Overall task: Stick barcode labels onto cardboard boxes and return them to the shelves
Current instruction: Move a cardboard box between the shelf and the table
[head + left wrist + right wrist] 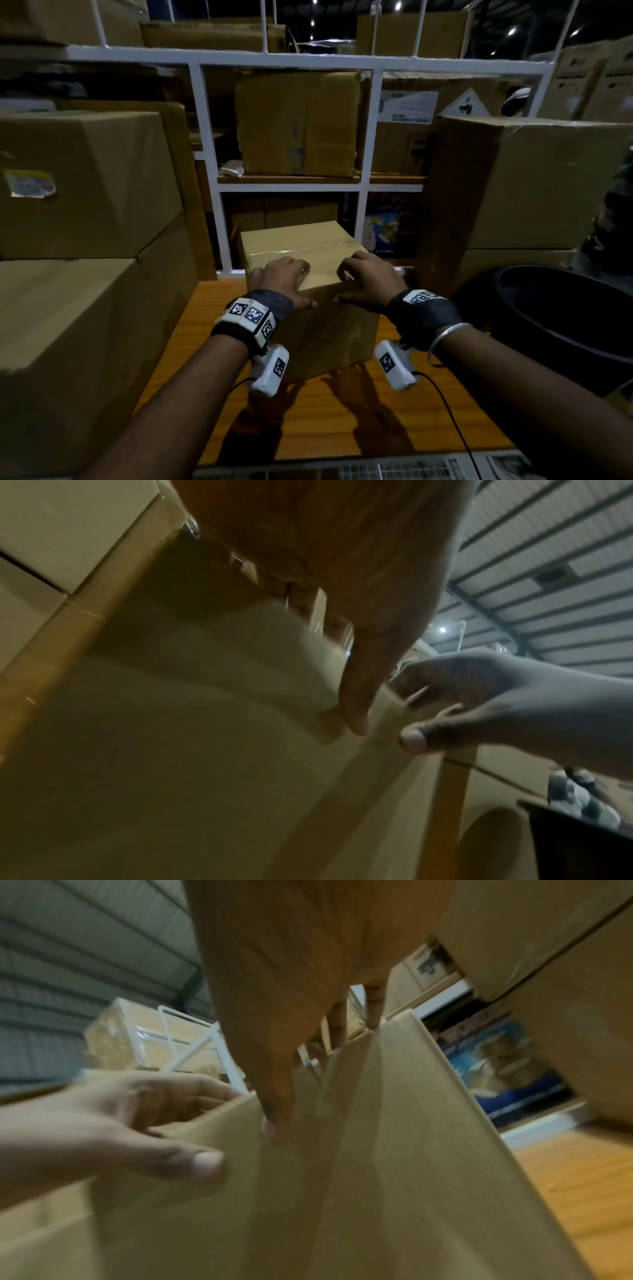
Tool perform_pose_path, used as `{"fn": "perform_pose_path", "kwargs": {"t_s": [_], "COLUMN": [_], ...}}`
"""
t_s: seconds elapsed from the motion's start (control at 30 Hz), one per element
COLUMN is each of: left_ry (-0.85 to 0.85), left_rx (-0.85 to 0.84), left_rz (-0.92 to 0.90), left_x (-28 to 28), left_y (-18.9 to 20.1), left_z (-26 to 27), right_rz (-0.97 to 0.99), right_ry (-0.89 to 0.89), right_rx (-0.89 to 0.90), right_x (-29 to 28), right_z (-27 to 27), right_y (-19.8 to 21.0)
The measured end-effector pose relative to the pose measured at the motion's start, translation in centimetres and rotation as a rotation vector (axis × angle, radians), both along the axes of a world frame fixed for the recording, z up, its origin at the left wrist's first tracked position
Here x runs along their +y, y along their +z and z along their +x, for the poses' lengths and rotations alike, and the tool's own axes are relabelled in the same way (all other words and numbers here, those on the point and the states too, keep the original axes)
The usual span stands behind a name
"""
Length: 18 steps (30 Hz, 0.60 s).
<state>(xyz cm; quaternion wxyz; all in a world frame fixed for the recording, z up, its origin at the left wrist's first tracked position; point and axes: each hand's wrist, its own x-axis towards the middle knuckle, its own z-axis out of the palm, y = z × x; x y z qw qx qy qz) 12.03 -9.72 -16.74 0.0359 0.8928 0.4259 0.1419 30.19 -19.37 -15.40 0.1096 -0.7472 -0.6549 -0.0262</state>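
Note:
A plain cardboard box stands on the wooden table in front of the white shelf. My left hand and right hand both sit on its near top edge, fingers curled over the taped top and thumbs down on the front face. The left wrist view has my left hand against the box, with the right hand beside it. In the right wrist view my right hand pinches the edge of the box, next to my left hand. No label shows.
Large stacked boxes crowd the table's left side, and another stack stands on the right. The white shelf frame behind holds a box at mid level. A black tub sits at the right.

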Motion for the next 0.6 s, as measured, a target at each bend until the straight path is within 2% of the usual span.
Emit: {"fn": "perform_pose_path", "kwargs": {"t_s": [0.13, 0.37, 0.6], "left_ry": [-0.072, -0.066, -0.036], "left_rx": [-0.04, 0.04, 0.072], "left_rz": [0.024, 0.154, 0.177], "left_x": [0.7, 0.6, 0.8], "left_y": [-0.8, -1.5, -1.8], "left_z": [-0.7, -0.7, -0.1], "right_rz": [0.077, 0.141, 0.134], "right_ry": [-0.06, -0.105, -0.105], "right_rx": [-0.023, 0.019, -0.118], "right_x": [0.5, 0.6, 0.4], "right_z": [-0.7, -0.8, -0.9], "right_y": [-0.9, -1.7, -3.2]}}
